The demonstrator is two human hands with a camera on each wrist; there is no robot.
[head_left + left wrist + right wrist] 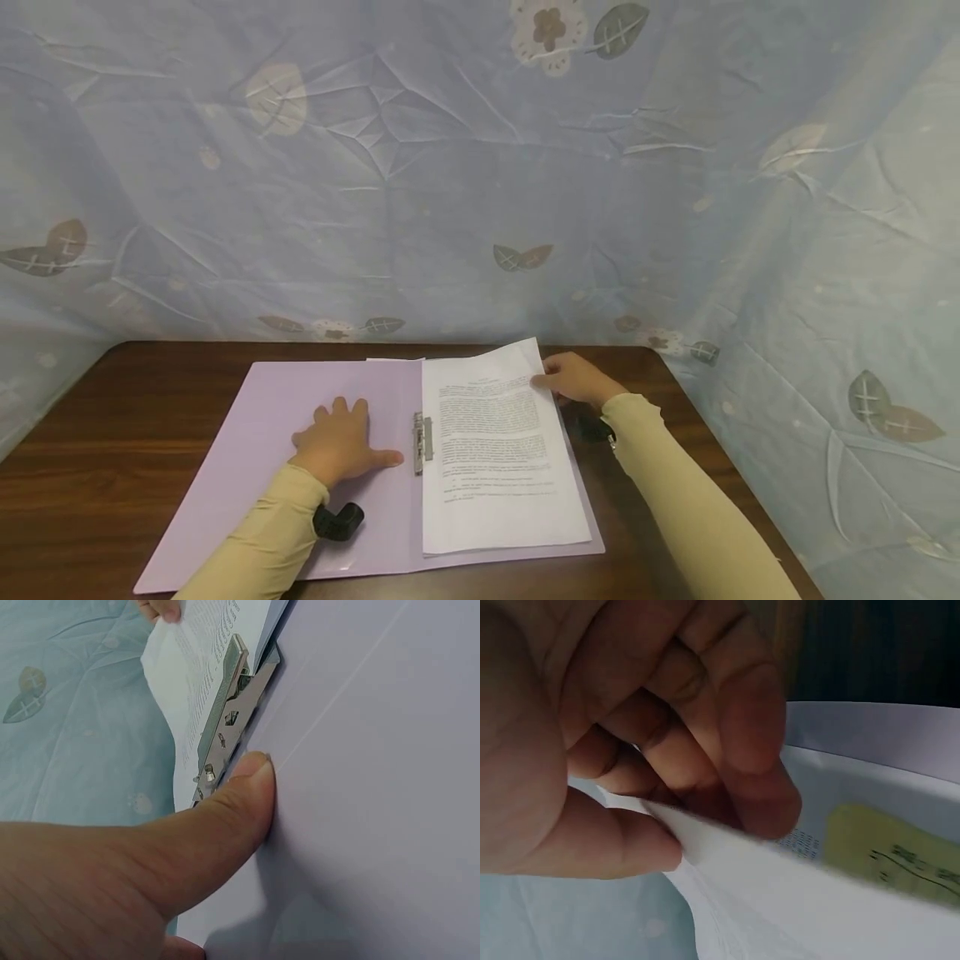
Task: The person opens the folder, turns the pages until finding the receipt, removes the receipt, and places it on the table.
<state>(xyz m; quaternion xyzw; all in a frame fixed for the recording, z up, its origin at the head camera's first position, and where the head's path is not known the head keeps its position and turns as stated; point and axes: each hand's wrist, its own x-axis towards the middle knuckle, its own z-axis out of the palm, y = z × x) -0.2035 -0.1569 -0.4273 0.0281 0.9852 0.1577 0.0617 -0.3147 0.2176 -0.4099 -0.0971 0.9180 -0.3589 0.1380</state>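
A light purple folder [262, 450] lies spread open, with a metal lever clip [420, 444] at its spine. Printed paper sheets [495, 517] cover its right side, and their top right corner is raised. My right hand [576, 379] pinches that edge between thumb and fingers. In the right wrist view, a yellow piece with dark handwriting [889, 851] shows beneath the lifted paper. My left hand [337, 442] rests with spread fingers on the folder's left cover. Its thumb [236, 799] points toward the clip, close beside it in the left wrist view.
The folder lies on a dark brown wooden table [67, 467]. Pale blue cloth with leaf and flower prints [450, 183] hangs behind the table and along its right side. A black wrist device [339, 522] sits below my left hand.
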